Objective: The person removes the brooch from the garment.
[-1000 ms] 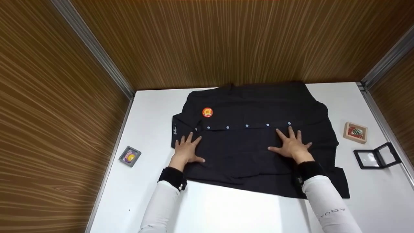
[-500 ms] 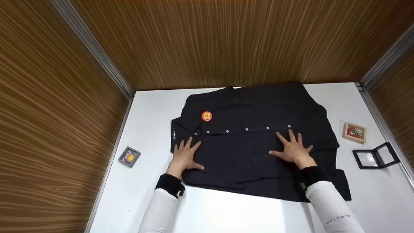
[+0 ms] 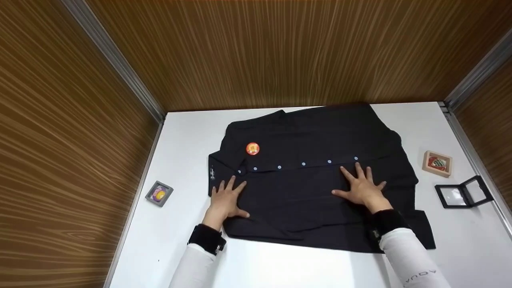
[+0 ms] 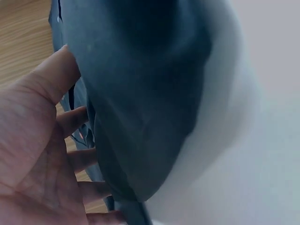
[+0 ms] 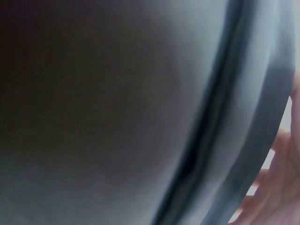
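A black button-up shirt lies spread sideways on the white table, collar to the left and a row of pale buttons across its middle. A round red and yellow badge sits on its upper left part. My left hand rests on the shirt just below the collar, fingers spread. Farther right my right hand presses flat on the shirt with spread fingers, tips just under the last button. In the left wrist view, dark cloth fills the middle beside the fingers. Blurred cloth covers most of the right wrist view.
At the left of the table lies a small grey frame with a purple and yellow picture. On the right are a small wooden frame and an unfolded black case. Wood-patterned walls enclose the back and sides.
Both hands stay spread on the shirt. The left hand and the shirt's collar end with the badge have slid toward the person and slightly left; the right hand and hem have shifted only a little.
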A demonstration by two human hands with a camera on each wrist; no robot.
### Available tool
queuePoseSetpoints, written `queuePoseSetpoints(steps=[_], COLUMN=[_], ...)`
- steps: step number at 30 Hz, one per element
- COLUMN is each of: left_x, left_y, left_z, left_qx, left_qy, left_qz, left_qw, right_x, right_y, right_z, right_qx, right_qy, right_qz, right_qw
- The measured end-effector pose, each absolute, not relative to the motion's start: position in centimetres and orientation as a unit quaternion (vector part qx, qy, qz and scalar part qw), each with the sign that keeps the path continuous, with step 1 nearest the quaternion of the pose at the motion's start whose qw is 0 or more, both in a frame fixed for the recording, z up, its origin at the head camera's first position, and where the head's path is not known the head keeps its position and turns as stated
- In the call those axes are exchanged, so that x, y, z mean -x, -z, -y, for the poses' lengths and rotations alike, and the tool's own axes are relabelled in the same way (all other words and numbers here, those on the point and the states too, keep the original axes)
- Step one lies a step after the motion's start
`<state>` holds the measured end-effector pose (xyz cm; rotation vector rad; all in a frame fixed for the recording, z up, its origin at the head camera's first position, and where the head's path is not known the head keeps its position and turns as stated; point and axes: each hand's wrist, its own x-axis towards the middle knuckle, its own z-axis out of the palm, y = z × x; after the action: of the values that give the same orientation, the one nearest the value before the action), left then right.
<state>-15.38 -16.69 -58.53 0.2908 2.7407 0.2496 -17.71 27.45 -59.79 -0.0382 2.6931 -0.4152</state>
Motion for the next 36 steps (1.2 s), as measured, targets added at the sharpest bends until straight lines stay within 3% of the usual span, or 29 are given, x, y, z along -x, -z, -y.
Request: queuePoseSetpoints(steps=[19, 23, 28, 36], left_x=[15.6, 16.5, 19.1, 22.7], left_y=[57.9, 56.7, 55.6, 55.9], left_z=[17.2, 16.9, 15.7, 12.7], left_qx=[-0.112, -0.114, -0.125, -0.154], left_qy=[-0.084, -0.092, -0.103, -0.108], left_qz=[-0.972, -0.971, -0.976, -0.979], left_qw=[0.191, 0.189, 0.145, 0.082], right_x=[17.2, 17.8, 19.1, 21.1], right_y=[59.3, 58.2, 56.9, 57.8], right_z=[-26.5, -25.5, -22.5, -16.8], right_qx=[0.012, 0.024, 0.074, 0.157], right_qy=[0.148, 0.141, 0.154, 0.175], right_qz=[-0.966, -0.972, -0.976, -0.960], right_qw=[0.210, 0.185, 0.132, 0.151])
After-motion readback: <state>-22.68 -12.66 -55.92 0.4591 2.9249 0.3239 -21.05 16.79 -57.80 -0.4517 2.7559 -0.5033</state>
